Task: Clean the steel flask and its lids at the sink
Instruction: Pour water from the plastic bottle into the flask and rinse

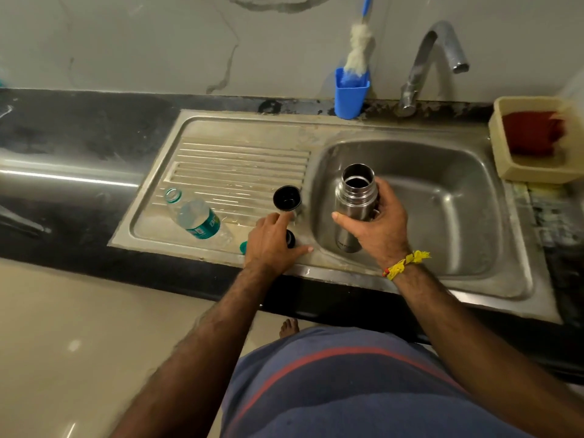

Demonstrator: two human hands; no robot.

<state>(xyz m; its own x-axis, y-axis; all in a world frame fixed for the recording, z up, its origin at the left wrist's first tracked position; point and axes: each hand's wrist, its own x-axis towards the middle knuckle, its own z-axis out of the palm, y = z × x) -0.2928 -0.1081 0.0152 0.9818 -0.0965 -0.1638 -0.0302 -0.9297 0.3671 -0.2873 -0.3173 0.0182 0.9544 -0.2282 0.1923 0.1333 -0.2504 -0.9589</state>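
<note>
Steel flask (354,203): uncapped, upright over sink (442,197) basin. Right hand (377,227) fingers curled round body. Left hand (274,241) fingers spread, touching black lid (290,239).

Flask (354,206): brushed steel, satin sheen. Sink (442,216): dull stainless, stained and water-marked. Tap (436,55): shiny chrome. Water bottle (194,218): clear plastic. Counter (79,137): glossy black stone. Brush holder (350,96): matt blue plastic.
</note>
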